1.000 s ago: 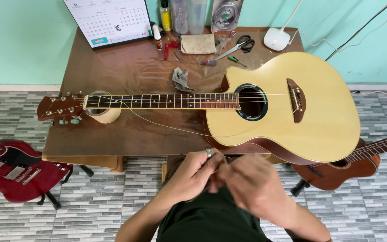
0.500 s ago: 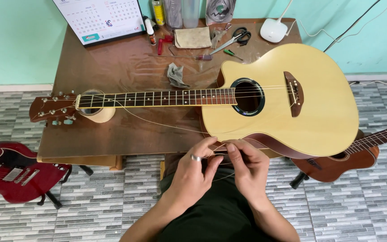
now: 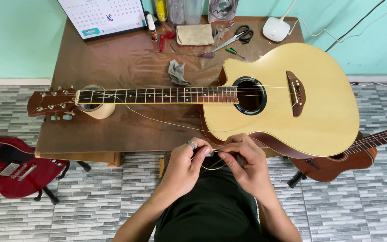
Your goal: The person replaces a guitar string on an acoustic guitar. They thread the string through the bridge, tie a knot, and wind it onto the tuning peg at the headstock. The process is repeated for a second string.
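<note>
A pale acoustic guitar [image 3: 287, 96] lies flat on the brown table [image 3: 113, 130], its neck pointing left and resting on a roll of tape [image 3: 96, 109]. A loose guitar string [image 3: 157, 120] runs from the headstock [image 3: 50, 102] down to my hands at the table's near edge. My left hand [image 3: 189, 163], wearing a ring, and my right hand [image 3: 242, 161] meet over my lap, both pinching a small coil of the string [image 3: 213, 162] between fingertips.
Scissors [image 3: 236, 36], a screwdriver [image 3: 189, 54], a grey rag [image 3: 178, 71], a folded cloth [image 3: 194, 34], a calendar [image 3: 104, 15], bottles and a white lamp base [image 3: 275, 29] sit at the table's back. A red electric guitar [image 3: 10, 168] stands left, a brown guitar [image 3: 350, 154] right.
The view has tilted down slightly. My hands have drawn together and closed on the string's coil below the guitar body; the guitar itself has not moved.
</note>
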